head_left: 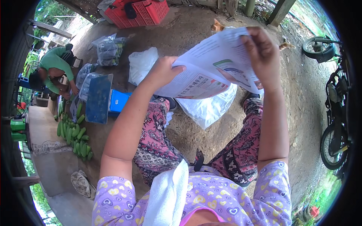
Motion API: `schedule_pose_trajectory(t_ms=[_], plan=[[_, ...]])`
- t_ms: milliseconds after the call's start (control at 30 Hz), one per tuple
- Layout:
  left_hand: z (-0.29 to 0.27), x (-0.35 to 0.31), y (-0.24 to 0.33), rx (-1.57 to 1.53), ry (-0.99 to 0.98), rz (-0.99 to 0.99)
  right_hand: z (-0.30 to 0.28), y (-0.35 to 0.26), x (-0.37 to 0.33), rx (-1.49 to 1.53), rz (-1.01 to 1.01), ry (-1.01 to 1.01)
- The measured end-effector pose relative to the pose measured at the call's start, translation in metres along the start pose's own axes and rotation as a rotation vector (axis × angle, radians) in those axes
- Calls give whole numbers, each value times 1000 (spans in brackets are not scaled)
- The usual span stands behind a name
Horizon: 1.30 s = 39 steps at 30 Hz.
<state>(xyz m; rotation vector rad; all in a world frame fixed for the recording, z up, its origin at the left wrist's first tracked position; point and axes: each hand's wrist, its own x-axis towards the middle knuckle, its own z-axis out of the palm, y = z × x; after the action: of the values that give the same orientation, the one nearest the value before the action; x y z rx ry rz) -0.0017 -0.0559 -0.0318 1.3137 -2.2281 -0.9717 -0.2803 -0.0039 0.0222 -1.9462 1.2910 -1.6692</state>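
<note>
A printed newspaper sheet [203, 71], white with text and coloured pictures, is held up in front of me above my knees. My left hand [163, 72] pinches its left edge, thumb on the near face. At the upper right corner, my right hand [259, 52] grips the paper with bent fingers. The sheet sags and creases between the two hands. Below it, partly covered, a clear plastic bag [207, 112] lies on the ground between my feet. Past my left hand rests a whitish plastic bag [142, 64].
Left of my legs stands a blue scale [98, 98]. Beyond it lies a heap of long green vegetables or fruit [75, 137], near a crouching person in green [56, 62]. Red crates [139, 15], filled bags [109, 49], a cat [217, 26] and motorbikes [332, 147] are farther off.
</note>
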Motion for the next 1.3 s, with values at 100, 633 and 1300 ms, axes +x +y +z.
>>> schedule_pose_trajectory(t_ms=[100,633,1300], plan=[[-5,0,1,-66,76,-64,-16,27,6,129,104,70],[9,-22,28,199,-54,154,70,-13,-27,-345,17,-767],[-5,-24,19,49,-245,234,70,-6,-31,-225,-127,-773]])
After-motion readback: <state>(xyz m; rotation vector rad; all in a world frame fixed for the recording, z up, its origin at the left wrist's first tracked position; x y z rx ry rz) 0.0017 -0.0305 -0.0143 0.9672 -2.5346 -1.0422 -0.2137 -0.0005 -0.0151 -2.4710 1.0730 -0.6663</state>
